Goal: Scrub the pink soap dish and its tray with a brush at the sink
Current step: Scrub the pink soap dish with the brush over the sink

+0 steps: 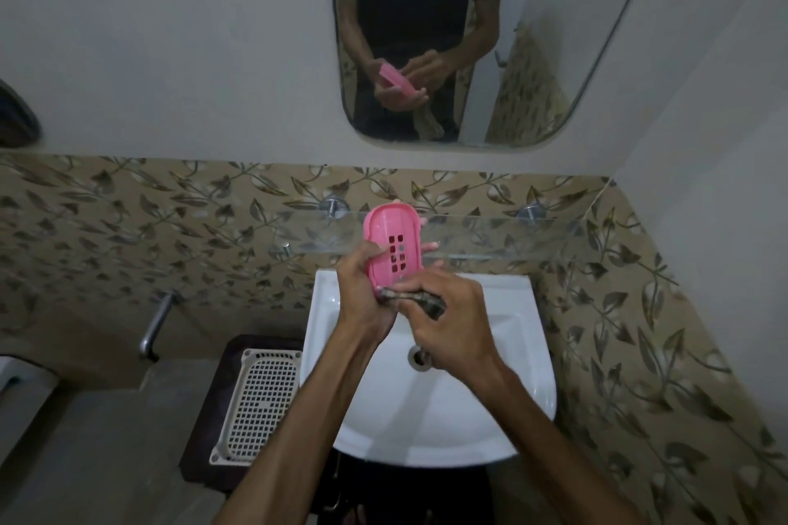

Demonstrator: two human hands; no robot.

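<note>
The right hand (452, 320) has its grip curled round a dark brush (415, 299), whose head touches the near, lower end of the pink soap dish (394, 247). The left hand (362, 290) clasps that dish from its left side and holds it tilted above the white sink (511, 354). Its long axis runs away from the person, so strokes likely travel up from the brush. A separate tray cannot be made out.
</note>
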